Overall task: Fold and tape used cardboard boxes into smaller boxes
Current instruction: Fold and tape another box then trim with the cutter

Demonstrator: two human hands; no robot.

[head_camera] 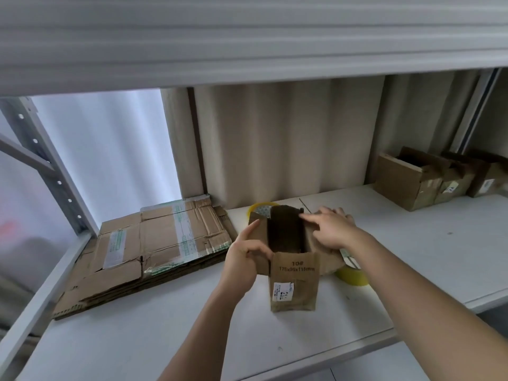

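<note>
Careful, left hand (242, 257) pinching the box (291, 251) wall, right hand (327, 229) flat on a flap, which could spring back untaped.

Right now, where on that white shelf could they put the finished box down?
Bare white shelf lies between the right hand and the finished boxes at the far right. Another bare patch lies nearest the camera, below the flattened cardboard stack. Around the held box, yellow tape rolls crowd it.
</note>
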